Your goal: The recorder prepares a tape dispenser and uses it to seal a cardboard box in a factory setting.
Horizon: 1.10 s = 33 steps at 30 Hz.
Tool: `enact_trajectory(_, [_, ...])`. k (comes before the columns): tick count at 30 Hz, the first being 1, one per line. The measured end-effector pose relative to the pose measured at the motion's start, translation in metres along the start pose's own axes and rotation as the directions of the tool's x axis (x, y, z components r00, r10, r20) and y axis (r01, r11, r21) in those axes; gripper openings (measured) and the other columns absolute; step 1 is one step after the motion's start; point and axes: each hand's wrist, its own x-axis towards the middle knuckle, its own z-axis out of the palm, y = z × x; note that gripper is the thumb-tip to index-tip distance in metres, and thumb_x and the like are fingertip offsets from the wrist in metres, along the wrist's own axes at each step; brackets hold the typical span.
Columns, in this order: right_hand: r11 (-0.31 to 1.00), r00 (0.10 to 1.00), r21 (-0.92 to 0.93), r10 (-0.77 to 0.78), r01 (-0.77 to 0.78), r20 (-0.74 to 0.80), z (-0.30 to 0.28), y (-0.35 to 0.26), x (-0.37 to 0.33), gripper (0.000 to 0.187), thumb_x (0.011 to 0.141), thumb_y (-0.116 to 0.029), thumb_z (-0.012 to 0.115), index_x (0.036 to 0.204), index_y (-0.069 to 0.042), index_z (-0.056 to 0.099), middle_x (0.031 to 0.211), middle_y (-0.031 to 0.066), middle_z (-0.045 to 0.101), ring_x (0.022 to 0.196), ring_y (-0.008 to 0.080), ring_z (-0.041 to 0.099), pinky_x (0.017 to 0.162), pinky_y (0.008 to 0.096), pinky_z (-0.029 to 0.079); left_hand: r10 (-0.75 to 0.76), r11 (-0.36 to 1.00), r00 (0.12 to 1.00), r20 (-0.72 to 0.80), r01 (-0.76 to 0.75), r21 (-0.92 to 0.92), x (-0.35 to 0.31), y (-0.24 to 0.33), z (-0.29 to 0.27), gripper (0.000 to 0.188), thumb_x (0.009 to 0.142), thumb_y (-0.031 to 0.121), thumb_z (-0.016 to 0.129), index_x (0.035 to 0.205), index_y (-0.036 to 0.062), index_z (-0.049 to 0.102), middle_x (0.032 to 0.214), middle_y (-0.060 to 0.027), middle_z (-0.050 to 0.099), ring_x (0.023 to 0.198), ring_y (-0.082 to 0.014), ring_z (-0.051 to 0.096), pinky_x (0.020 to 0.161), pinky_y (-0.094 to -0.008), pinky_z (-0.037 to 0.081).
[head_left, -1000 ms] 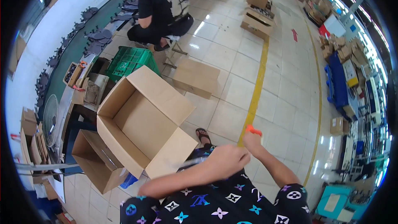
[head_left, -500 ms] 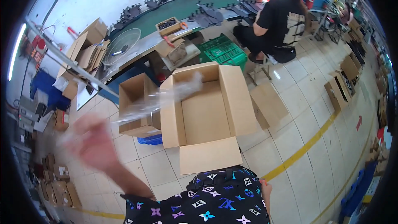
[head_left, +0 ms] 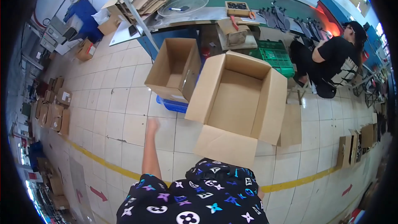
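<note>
My left hand [head_left: 152,125] hangs low over the tiles, left of the large cardboard box. It is seen nearly end-on and its fingers are hidden, so I cannot tell if it is closed; nothing shows sticking out of it. Only a sliver of my right hand [head_left: 260,193] appears at the right edge of my patterned shirt, fingers hidden. In front of me the large open carton [head_left: 234,99] has its flaps folded out and a bare inside. Touching its left side is a taller open carton [head_left: 176,68], standing over a blue crate [head_left: 172,104].
A green plastic crate [head_left: 275,56] stands behind the large carton. Right of it sits a person in black [head_left: 342,58] by a green conveyor [head_left: 248,0] carrying dark parts. On the bench are a round mesh cover [head_left: 182,5] and a small tray [head_left: 237,8] of dark pieces.
A clear plastic piece that trailed from my raised left hand across the cartons no longer shows. That hand has dropped nearer my body. The view has turned left, so the cartons sit further right.
</note>
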Motion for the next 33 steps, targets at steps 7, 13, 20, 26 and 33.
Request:
enact_trajectory(7, [0.956, 0.985, 0.293, 0.025, 0.027, -0.17, 0.002, -0.04, -0.008, 0.041, 0.096, -0.032, 0.057, 0.103, 0.006, 0.069, 0.093, 0.01, 0.069, 0.089, 0.0189, 0.065, 0.078, 0.0307, 0.051, -0.261, 0.962, 0.956, -0.135, 0.27, 0.049, -0.071, -0.039, 0.082, 0.06, 0.086, 0.034, 0.068, 0.131, -0.0031, 0.055, 0.133, -0.0241, 0.056, 0.128, -0.0424, 0.047, 0.109, -0.0426, 0.036])
enact_trajectory(13, [0.937, 0.982, 0.347, 0.019, 0.049, -0.189, -0.043, -0.137, -0.021, 0.045, 0.097, -0.036, 0.056, 0.113, 0.005, 0.065, 0.105, 0.0099, 0.067, 0.093, 0.0169, 0.064, 0.08, 0.0311, 0.051, 0.105, 0.981, 0.993, 0.052, -0.094, -0.17, -0.066, 0.02, 0.068, 0.053, 0.091, 0.032, 0.063, 0.131, -0.0014, 0.054, 0.137, -0.023, 0.052, 0.129, -0.0367, 0.048, 0.108, -0.0403, 0.037])
enact_trajectory(20, [0.499, 0.738, 0.853, -0.632, 0.154, 0.237, -0.163, -0.254, -0.067, 0.058, 0.094, -0.044, 0.049, 0.13, 0.001, 0.054, 0.121, 0.0138, 0.062, 0.111, 0.0229, 0.061, 0.097, 0.0399, 0.049, 0.04, 0.887, 0.998, -0.048, -0.057, -0.458, -0.107, 0.104, 0.028, 0.042, 0.096, 0.026, 0.058, 0.13, 0.0009, 0.055, 0.129, -0.0224, 0.056, 0.121, -0.0312, 0.054, 0.103, -0.0368, 0.041])
enact_trajectory(26, [0.568, 0.795, 0.734, -0.603, 0.373, 0.062, -0.091, -0.383, -0.104, 0.073, 0.085, -0.041, 0.055, 0.134, 0.012, 0.042, 0.129, 0.0249, 0.055, 0.119, 0.0341, 0.057, 0.102, 0.0461, 0.046, 0.069, 0.604, 0.998, 0.0, -0.041, -0.796, -0.153, 0.185, -0.001, 0.034, 0.099, 0.022, 0.054, 0.128, 0.0032, 0.058, 0.124, -0.0124, 0.06, 0.111, -0.0178, 0.056, 0.099, -0.0308, 0.043])
enact_trajectory(33, [0.753, 0.405, 0.594, -0.655, 0.283, 0.638, 0.055, -0.471, -0.169, 0.052, 0.085, -0.033, 0.059, 0.114, 0.01, 0.059, 0.108, 0.0149, 0.066, 0.101, 0.0191, 0.063, 0.089, 0.0313, 0.049, 0.267, 0.164, 0.964, 0.014, -0.031, -0.986, -0.215, 0.232, -0.035, 0.068, 0.096, 0.04, 0.056, 0.147, 0.0024, 0.031, 0.145, -0.0163, 0.043, 0.131, -0.0269, 0.045, 0.106, -0.0385, 0.038])
